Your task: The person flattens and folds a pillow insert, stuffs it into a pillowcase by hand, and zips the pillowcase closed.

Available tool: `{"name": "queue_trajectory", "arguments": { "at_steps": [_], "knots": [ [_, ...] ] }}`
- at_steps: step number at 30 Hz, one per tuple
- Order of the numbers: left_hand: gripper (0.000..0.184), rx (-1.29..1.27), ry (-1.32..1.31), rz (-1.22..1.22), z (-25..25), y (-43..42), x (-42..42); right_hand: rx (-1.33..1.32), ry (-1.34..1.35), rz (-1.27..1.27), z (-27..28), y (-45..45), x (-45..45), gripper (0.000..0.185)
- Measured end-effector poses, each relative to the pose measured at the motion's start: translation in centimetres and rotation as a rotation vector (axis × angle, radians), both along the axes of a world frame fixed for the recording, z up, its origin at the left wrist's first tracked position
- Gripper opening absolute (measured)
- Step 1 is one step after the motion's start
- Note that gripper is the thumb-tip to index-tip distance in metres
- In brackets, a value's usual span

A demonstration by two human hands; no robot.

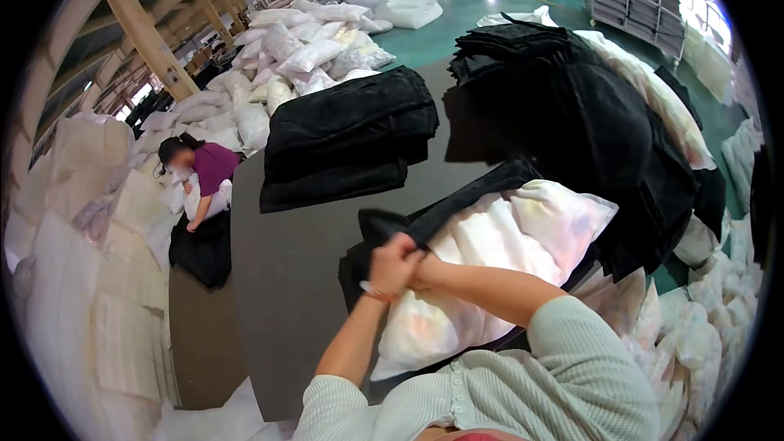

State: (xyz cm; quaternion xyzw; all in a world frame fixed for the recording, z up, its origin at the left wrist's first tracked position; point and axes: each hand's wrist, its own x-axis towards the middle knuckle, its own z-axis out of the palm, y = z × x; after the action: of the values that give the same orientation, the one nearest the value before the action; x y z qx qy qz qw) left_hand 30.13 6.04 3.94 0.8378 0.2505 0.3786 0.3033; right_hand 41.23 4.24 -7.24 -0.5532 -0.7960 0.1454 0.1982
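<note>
A white stuffed pillow (490,261) with faint coloured patches lies on black fabric (482,188) at the near side of the grey table (294,278). Close together at the pillow's left end, my left hand (394,264) and my right hand (422,271) are both closed on the black fabric. A dark flap of it rises just beyond my left hand. Part of my right hand is hidden behind my left. The fabric runs along the pillow's far side and also shows beneath its near edge.
Folded black cloths (347,135) are stacked at the table's far side. A larger black pile (572,106) stands at the right. White pillows (302,49) are heaped beyond. At the left, another person (214,165) leans over a pillow and black cloth.
</note>
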Motion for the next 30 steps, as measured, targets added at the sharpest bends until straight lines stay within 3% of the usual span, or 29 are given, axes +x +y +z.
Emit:
{"name": "queue_trajectory", "arguments": {
  "at_steps": [2,4,6,9,10,17,23,25,30],
  "knots": [
    [0.022,0.114,0.162,-0.046,0.2,-1.4,0.1,-0.014,0.014,0.043,-5.7,2.9,0.3,0.031],
    [0.021,0.077,0.118,-0.029,-0.8,-1.0,-0.2,-0.174,0.080,0.070,0.1,1.4,0.5,0.029],
    [0.021,-0.041,0.038,0.238,-1.1,-0.7,-0.4,-0.337,0.132,0.101,3.7,0.9,0.9,0.029],
    [0.021,-0.040,0.076,0.396,-1.6,1.2,-1.9,-0.041,-0.020,0.325,8.9,-2.7,1.4,0.030],
    [0.020,-0.009,0.095,0.425,-1.6,1.6,-2.4,-0.328,0.029,0.166,11.3,-3.4,1.2,0.034],
    [0.023,0.184,0.142,0.238,-3.7,-0.2,-1.4,-0.222,0.016,0.151,0.1,1.2,-1.5,0.038],
    [0.029,0.262,0.196,0.210,-5.5,0.6,-3.6,-0.178,0.080,0.113,-1.7,6.1,-0.9,0.042],
    [0.028,0.025,0.284,0.327,-5.5,0.8,-5.2,-0.165,0.093,0.120,-1.7,6.5,-1.3,0.043],
    [0.025,-0.202,0.251,0.322,-7.5,-0.4,-7.6,-0.159,0.121,0.155,-0.1,7.1,-2.8,0.046]
  ]
}}
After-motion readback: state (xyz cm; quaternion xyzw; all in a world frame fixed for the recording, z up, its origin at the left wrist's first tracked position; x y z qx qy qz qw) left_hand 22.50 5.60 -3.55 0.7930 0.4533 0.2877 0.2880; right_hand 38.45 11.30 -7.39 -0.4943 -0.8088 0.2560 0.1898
